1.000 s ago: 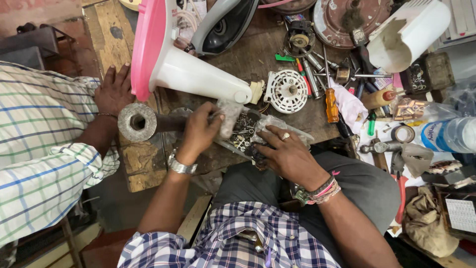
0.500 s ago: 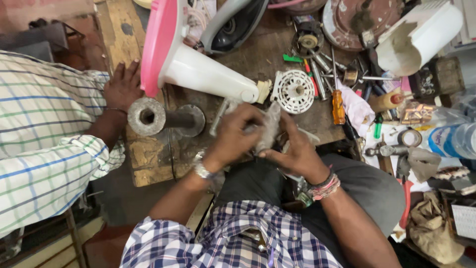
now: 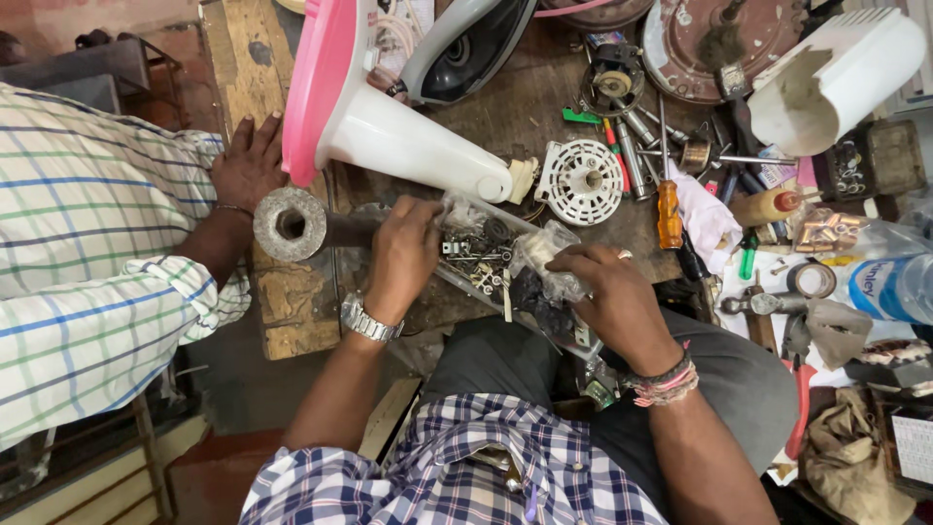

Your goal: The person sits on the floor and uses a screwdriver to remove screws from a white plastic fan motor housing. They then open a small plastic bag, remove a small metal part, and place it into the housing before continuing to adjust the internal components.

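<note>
Head view: at frame centre, the left hand (image 3: 403, 255) presses flat on a clear tray of screws (image 3: 478, 255) at the counter (image 3: 544, 97) edge. The right hand (image 3: 612, 297) pinches a crumpled plastic bag (image 3: 546, 255) just right of it. A co-worker's hand (image 3: 250, 160) rests at upper left.

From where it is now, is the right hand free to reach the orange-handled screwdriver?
Probably yes. The right hand grips a plastic bag, but the screwdriver lies just beyond it, uncovered on the bench.

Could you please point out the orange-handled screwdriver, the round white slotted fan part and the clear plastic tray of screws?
Orange-handled screwdriver (image 3: 670, 214): head view, handle middle.
Round white slotted fan part (image 3: 580, 182): head view, face.
Clear plastic tray of screws (image 3: 478, 255): head view, floor.
</note>
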